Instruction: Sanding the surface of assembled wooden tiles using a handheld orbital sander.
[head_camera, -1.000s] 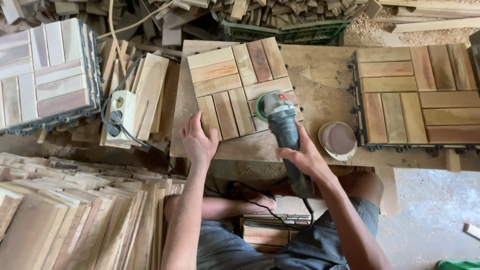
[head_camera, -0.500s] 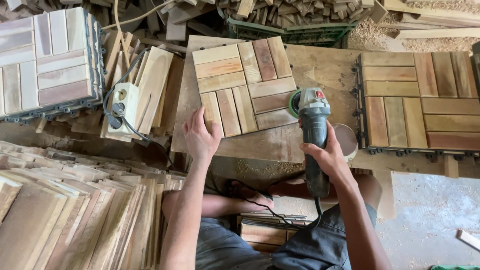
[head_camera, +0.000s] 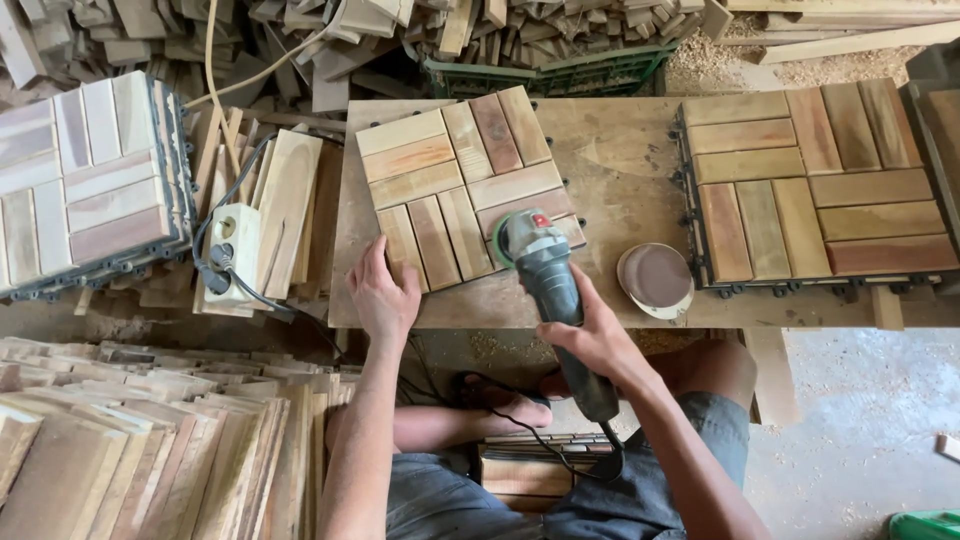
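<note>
Knees first, nearest us: person sits low at the bench, shorts, bare legs, foot tucked under. Stacks of loose slats (head_camera: 150, 440) piled at the left, close in.

Right hand (head_camera: 600, 345) wrapped round the grey body of the angle grinder (head_camera: 545, 275), fingers closed tight on it, cable trailing back toward the lap. Sanding head w/ green guard sits on the near right corner of the wooden tile (head_camera: 465, 190). Left hand (head_camera: 385, 295) flat, fingers spread, pressing the tile's near left corner & the bench edge to pin it.

Tile lies flat on the workbench (head_camera: 620, 170), centre-left, slats in a parquet pattern, mixed pale & reddish. Looks stiff & fairly light; probably slides on the dusty board unless held down. Best grip is by the outer edges, palm flat on top. Grinder looks the heavier item, needs a firm hold round the barrel.

Just right of the grinder, a spare sanding disc (head_camera: 655, 280) lies on the bench. Beyond that, a second tile (head_camera: 810, 185) at the right. Left side: white power strip (head_camera: 232, 250) on slats, another tile stack (head_camera: 85, 180). Far back, heap of offcuts (head_camera: 400, 30) & a green crate (head_camera: 545, 75).
</note>
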